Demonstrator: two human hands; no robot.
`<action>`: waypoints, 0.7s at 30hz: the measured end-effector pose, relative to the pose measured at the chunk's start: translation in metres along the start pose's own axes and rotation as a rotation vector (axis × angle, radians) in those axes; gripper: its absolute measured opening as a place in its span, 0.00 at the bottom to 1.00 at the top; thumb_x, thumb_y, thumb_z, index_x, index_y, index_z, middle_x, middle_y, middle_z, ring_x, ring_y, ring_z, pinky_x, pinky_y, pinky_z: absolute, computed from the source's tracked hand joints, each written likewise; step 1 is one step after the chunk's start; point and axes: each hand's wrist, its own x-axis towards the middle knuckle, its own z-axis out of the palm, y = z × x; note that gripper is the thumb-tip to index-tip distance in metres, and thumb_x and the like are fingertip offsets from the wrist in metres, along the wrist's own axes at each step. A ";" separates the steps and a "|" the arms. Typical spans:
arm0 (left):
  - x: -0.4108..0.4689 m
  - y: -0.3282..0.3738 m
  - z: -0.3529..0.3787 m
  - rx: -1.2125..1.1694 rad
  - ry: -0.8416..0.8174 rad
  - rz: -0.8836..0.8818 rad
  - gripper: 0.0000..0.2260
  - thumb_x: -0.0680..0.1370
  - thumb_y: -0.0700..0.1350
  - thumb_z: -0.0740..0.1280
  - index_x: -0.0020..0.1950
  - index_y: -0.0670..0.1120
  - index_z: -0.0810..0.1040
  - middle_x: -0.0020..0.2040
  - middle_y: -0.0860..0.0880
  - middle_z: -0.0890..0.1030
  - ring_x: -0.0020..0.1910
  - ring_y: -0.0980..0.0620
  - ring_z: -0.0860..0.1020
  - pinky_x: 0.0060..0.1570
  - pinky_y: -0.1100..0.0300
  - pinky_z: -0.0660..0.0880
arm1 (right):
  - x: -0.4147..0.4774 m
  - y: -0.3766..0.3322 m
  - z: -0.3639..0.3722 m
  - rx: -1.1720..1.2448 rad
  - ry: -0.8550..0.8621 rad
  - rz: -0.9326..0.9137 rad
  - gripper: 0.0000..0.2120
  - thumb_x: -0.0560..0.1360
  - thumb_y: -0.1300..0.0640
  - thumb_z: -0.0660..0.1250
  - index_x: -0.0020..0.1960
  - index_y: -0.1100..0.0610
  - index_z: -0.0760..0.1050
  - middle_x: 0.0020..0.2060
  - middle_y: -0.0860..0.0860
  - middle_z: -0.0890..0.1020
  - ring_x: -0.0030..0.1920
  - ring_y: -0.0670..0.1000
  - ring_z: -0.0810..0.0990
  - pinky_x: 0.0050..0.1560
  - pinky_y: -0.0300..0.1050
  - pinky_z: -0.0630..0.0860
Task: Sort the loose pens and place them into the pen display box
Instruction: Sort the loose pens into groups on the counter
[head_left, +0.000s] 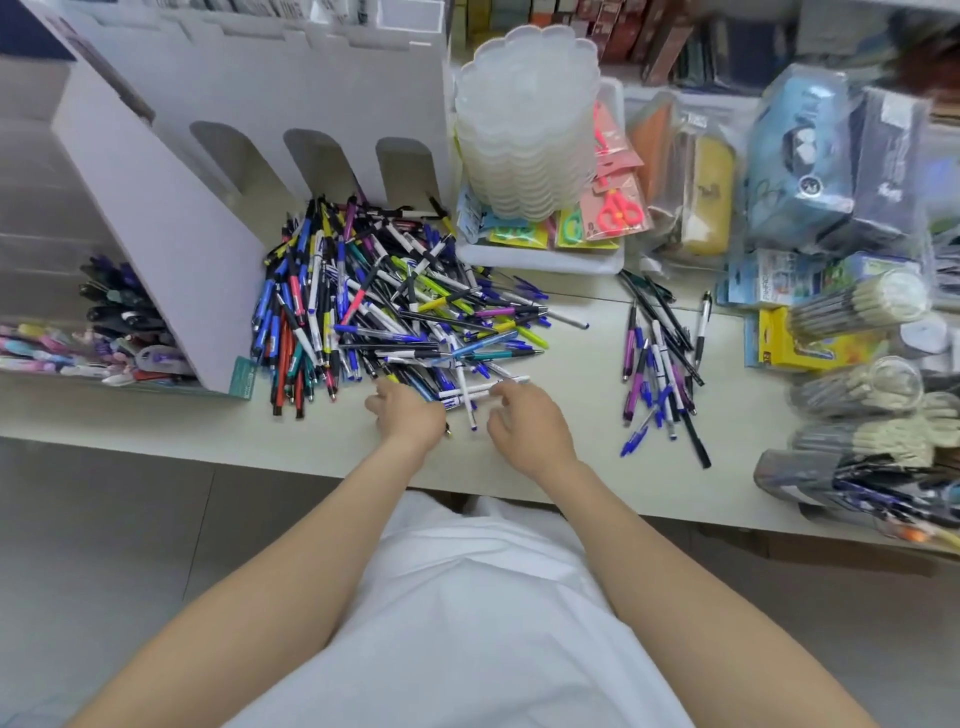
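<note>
1. On the pale counter (208, 431), head view: a big mixed pen pile (384, 312) is heaped just right of the white cardboard display box (171, 228), close against its side wall.
2. Display box is stood upright at rear left. Three arched cut-outs are seen in its back wall, and the pile's far end reaches that wall.
3. Left hand (410, 413) is placed at the pile's near edge with fingers curled down onto pens. A dark pen tip shows at the hand's right edge; whether anything is actually grasped cannot be told.
4. Right hand (530, 421) is set just right of it, fingers bent, fingertips (505, 391) at a white pen. Pinched or only touched: cannot be told.
5. White pens (470, 397) are seen lying crossed between the two hands.
6. Smaller pen group (660, 374), purple, blue, black and white, is laid well apart to the right of the pile.
7. Clear bin (31, 291) at far left, beside the box, is filled with more pens.
8. White tray (540, 262) behind the pile is loaded with a stack of translucent trays (524, 119) and scissors packs (618, 208).
9. Bagged pencil cases (800, 156) are piled at far right.
10. White garment (467, 623) is seen at the bottom, between the forearms.
</note>
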 end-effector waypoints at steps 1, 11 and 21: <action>-0.004 0.002 0.003 0.015 -0.004 -0.008 0.36 0.80 0.39 0.69 0.82 0.37 0.53 0.75 0.37 0.59 0.66 0.32 0.73 0.66 0.44 0.75 | -0.001 0.010 -0.007 0.017 0.060 0.047 0.15 0.79 0.57 0.66 0.65 0.55 0.79 0.57 0.55 0.82 0.57 0.59 0.80 0.58 0.55 0.77; -0.024 0.022 0.028 0.254 0.165 0.049 0.42 0.79 0.55 0.72 0.82 0.43 0.49 0.78 0.40 0.52 0.71 0.33 0.61 0.66 0.41 0.69 | -0.020 0.125 -0.061 -0.080 0.302 0.707 0.57 0.64 0.40 0.75 0.83 0.50 0.47 0.76 0.59 0.57 0.70 0.66 0.62 0.69 0.65 0.66; -0.019 0.050 0.042 0.549 0.205 0.604 0.18 0.78 0.50 0.69 0.64 0.45 0.72 0.68 0.40 0.67 0.65 0.36 0.67 0.65 0.43 0.68 | 0.005 0.104 -0.037 0.144 0.259 0.455 0.42 0.72 0.61 0.74 0.79 0.67 0.57 0.67 0.62 0.65 0.62 0.67 0.70 0.67 0.57 0.72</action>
